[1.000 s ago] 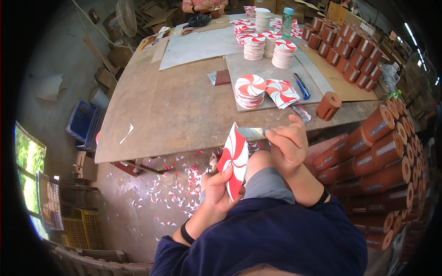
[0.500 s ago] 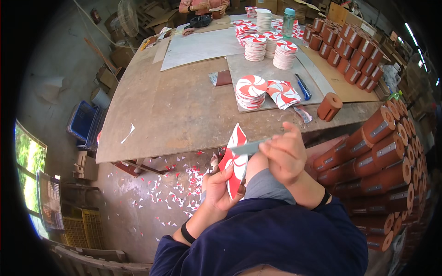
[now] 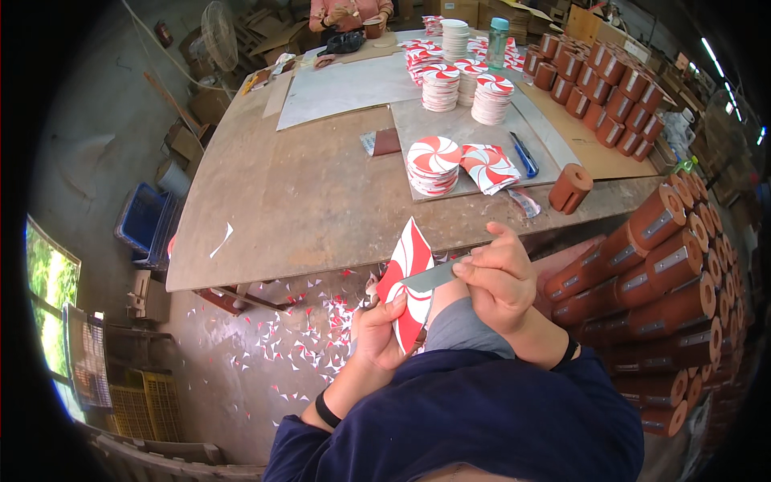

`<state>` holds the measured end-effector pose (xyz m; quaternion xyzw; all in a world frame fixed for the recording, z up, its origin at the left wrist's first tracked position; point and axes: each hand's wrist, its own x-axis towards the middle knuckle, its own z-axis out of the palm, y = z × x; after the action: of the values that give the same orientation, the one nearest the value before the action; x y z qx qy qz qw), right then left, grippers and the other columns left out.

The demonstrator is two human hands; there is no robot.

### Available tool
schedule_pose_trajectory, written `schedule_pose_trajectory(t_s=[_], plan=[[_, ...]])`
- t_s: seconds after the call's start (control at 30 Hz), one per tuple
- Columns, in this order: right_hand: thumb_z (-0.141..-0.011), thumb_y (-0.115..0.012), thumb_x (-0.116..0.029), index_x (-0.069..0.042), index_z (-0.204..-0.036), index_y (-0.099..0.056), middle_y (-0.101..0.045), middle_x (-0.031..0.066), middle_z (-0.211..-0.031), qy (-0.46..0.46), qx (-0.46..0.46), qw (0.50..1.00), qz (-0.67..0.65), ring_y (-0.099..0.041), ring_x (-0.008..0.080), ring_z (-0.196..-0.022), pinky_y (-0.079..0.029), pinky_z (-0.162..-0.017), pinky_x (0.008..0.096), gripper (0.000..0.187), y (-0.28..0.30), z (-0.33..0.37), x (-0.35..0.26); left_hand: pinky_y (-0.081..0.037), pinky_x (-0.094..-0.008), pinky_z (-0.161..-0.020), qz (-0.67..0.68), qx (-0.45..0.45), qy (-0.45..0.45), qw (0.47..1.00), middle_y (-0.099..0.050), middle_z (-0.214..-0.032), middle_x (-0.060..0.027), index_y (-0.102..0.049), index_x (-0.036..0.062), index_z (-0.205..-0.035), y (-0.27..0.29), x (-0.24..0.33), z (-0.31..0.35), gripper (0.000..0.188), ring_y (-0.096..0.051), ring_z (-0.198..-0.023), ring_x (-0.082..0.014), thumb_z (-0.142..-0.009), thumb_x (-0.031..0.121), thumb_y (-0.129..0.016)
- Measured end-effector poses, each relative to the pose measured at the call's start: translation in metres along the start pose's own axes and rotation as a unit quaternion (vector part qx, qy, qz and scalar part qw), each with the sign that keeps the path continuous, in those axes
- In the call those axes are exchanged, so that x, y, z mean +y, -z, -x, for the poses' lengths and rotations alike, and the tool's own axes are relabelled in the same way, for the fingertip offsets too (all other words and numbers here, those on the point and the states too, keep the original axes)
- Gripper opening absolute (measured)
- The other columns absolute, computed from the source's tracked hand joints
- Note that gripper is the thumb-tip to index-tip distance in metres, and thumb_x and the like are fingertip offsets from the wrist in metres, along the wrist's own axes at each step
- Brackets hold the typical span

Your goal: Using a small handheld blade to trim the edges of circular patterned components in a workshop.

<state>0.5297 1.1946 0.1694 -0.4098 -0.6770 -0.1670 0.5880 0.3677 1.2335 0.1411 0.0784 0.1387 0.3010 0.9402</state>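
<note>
My left hand (image 3: 377, 333) grips a thin red-and-white swirl-patterned piece (image 3: 399, 269) with pointed corners, tilted up in front of my lap. My right hand (image 3: 502, 281) pinches a flat grey strip (image 3: 432, 277), its kind unclear. The strip's free end lies across the swirl piece's printed face. Beyond my hands, on the table, stands a stack of round swirl discs (image 3: 434, 154). Beside it lies a pile of swirl pieces with pointed corners (image 3: 490, 167). A blue utility knife (image 3: 524, 155) rests right of that pile.
The wooden table (image 3: 265, 201) holds more disc stacks (image 3: 491, 100) and rows of brown cylinders (image 3: 610, 104). One notched cylinder (image 3: 571, 189) stands near its front edge. Many more cylinders (image 3: 666, 265) are piled at my right. Red and white scraps (image 3: 313, 337) litter the floor. Another person (image 3: 349, 12) sits opposite.
The grey strip has shifted slightly down over the swirl piece and is now sharp instead of blurred. Both hands keep their hold. The view has shifted slightly.
</note>
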Motion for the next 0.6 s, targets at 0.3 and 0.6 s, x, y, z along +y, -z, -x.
schedule_pose_trajectory(t_s=[0.3,0.6], plan=[[-0.056,-0.060,0.006,-0.008,-0.073,-0.061,-0.050,0.0008,-0.069,0.021,0.004,0.998,0.061,-0.048,0.0151,-0.060,-0.039,-0.078,0.0389,0.022,0.001,-0.001,0.003,-0.038,-0.0363,-0.088,0.016,-0.085,0.041,0.995,-0.047,-0.111,-0.0127,-0.034,0.0012,-0.117,0.016,0.001,-0.002,0.051,-0.047,-0.103,-0.0243,-0.071,0.005,-0.056],[-0.058,-0.060,0.003,-0.008,-0.073,-0.062,-0.050,-0.0009,-0.066,0.015,0.008,1.000,0.020,-0.048,0.0141,-0.058,-0.040,-0.076,0.0370,0.018,0.004,-0.001,-0.004,-0.037,-0.0365,-0.089,-0.019,-0.062,0.019,0.998,-0.046,-0.112,-0.0136,-0.032,-0.0003,-0.118,0.010,0.001,-0.001,0.052,-0.046,-0.104,-0.0254,-0.071,0.004,-0.055]])
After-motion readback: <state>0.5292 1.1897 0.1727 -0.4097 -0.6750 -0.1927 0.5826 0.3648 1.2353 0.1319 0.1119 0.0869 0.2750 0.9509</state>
